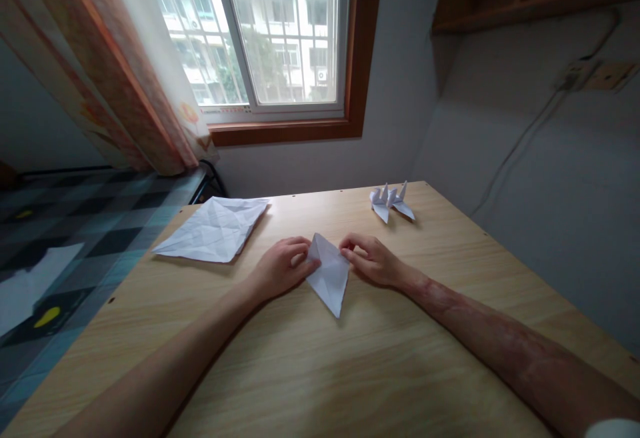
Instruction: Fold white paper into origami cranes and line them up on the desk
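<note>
A white paper folded into a kite-like diamond (330, 277) lies on the wooden table (350, 371), its long point toward me. My left hand (280, 268) curls its fingers onto the diamond's left edge near the top. My right hand (373, 259) pinches the right edge of the same fold with thumb and forefinger. Both hands press the paper against the tabletop.
A creased, unfolded white sheet (213, 229) lies at the table's back left. Finished paper cranes (391, 201) stand at the back right. Behind are a window (280, 38), a curtain (125, 71) and a wall; a bed with a checked cover (75, 225) is to the left.
</note>
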Available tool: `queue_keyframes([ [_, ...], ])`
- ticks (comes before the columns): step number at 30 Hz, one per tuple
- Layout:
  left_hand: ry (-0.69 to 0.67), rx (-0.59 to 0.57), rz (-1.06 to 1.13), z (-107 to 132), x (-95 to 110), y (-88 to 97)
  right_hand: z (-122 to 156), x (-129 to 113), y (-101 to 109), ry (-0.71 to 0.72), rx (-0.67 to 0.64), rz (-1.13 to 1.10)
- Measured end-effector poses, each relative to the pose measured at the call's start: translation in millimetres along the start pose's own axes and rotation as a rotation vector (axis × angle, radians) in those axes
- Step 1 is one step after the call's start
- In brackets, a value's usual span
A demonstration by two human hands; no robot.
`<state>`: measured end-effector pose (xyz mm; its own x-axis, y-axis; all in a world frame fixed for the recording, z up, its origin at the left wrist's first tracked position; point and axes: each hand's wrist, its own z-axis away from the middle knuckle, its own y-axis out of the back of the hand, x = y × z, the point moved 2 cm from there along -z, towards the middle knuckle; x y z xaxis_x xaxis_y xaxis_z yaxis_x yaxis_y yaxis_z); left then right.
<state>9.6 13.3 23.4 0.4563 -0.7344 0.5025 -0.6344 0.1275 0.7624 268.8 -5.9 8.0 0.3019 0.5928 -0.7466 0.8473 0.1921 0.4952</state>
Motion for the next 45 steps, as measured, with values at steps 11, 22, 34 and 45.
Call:
queue_keyframes([
  [11,0.216,0.105,-0.111,2.7,11.7,-7.5,3.3,-7.5,-3.7,0.087,-0.114,0.120],
  [22,0.005,0.236,-0.032,0.8,14.0,-7.7,1.2,4.8,-7.6,0.099,-0.020,0.327],
  [34,0.181,0.202,-0.001,3.7,14.2,-10.2,0.6,-1.2,-9.3,0.194,0.023,0.401],
  [45,0.351,0.039,0.209,2.3,5.4,-11.3,5.2,-15.7,-8.6,0.400,-0.134,0.264],
])
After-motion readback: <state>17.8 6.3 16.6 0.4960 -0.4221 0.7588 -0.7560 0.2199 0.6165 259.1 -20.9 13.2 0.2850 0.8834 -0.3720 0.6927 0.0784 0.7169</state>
